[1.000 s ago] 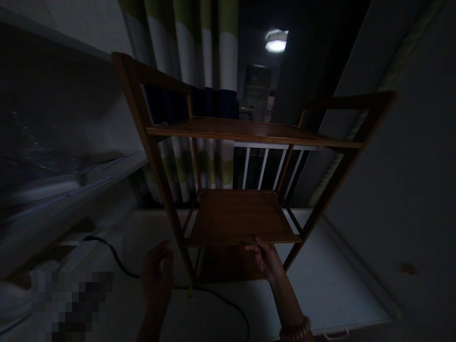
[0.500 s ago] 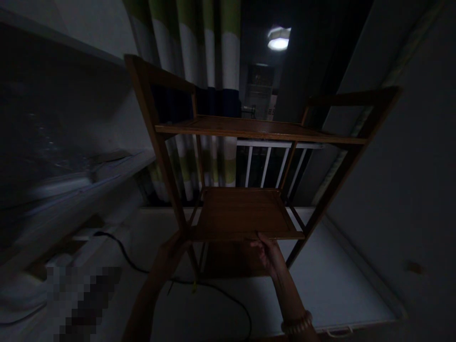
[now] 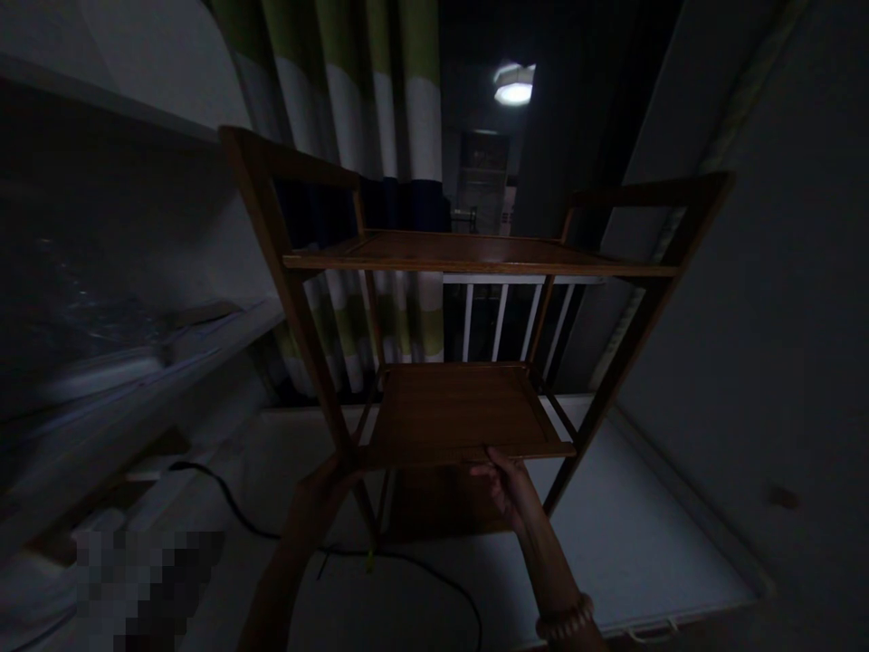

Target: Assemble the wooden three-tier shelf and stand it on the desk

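Note:
A brown wooden shelf rack (image 3: pixel 468 412) with three tiers stands upright in front of me in dim light. My left hand (image 3: pixel 324 496) is closed round the rack's left front post, near the middle tier; its fingertips are partly hidden in shadow. On the front edge of that middle tier, right of its centre, my right hand (image 3: pixel 506 480) pinches the board with the thumb on top and fingers below. A beaded bracelet (image 3: pixel 565 620) circles my right wrist.
White shelving (image 3: pixel 196 349) with clutter runs along the left. A black cable (image 3: pixel 231 498) crosses the white surface below the rack. Behind hang striped curtains (image 3: pixel 421 127), beside a dark window with white railings (image 3: pixel 501 321). A wall (image 3: pixel 780 362) rises on the right.
The rack's upper part sits slightly lower and further left in view, as do the curtains and lamp. Both hands keep their places on the rack.

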A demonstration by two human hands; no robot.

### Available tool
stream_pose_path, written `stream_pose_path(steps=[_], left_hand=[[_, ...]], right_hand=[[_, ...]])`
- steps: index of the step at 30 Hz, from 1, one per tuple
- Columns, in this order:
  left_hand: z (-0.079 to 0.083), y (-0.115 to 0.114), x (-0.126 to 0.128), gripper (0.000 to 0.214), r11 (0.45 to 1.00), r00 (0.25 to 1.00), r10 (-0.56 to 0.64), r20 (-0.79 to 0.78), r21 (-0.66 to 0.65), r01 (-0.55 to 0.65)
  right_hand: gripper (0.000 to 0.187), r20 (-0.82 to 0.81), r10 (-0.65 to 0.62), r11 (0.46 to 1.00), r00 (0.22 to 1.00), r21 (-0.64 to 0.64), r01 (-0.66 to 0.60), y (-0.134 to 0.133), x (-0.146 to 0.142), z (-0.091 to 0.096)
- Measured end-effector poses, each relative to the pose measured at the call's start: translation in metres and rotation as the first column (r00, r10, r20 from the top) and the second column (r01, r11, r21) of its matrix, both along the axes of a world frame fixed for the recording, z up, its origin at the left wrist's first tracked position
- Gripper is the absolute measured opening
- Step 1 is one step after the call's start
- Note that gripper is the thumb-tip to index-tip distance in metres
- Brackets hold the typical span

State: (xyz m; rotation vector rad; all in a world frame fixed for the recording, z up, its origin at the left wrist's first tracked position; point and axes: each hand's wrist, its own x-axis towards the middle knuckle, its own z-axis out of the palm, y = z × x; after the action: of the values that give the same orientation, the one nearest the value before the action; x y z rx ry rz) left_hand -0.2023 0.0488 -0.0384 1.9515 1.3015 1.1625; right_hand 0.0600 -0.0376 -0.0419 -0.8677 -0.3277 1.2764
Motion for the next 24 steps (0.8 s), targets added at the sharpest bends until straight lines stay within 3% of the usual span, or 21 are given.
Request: stream_pose_path(steps=[10, 18, 24], left_hand=[[-0.004, 0.002, 0.003, 0.049, 0.999, 0.999, 0.018, 0.044, -0.028, -0.016], [-0.008, 0.004, 0.001, 0.054, 0.999, 0.997, -0.018, 0.073, -0.046, 0.021], [-0.018, 0.006, 0.003, 0.058, 0.992, 0.980, -0.007, 0.201, -0.120, 0.032]], right_hand=[[0.029, 0.003, -0.003, 0.998, 1.000, 0.068, 0.003, 0.004, 0.002, -0.011], [0.036, 0.061, 0.066, 0.998, 0.996, 0.017, -0.067, 0.003, 0.003, -0.008], [0.041, 0.067, 0.049, 0.999, 0.997, 0.009, -0.050, 0.002, 0.003, -0.005]])
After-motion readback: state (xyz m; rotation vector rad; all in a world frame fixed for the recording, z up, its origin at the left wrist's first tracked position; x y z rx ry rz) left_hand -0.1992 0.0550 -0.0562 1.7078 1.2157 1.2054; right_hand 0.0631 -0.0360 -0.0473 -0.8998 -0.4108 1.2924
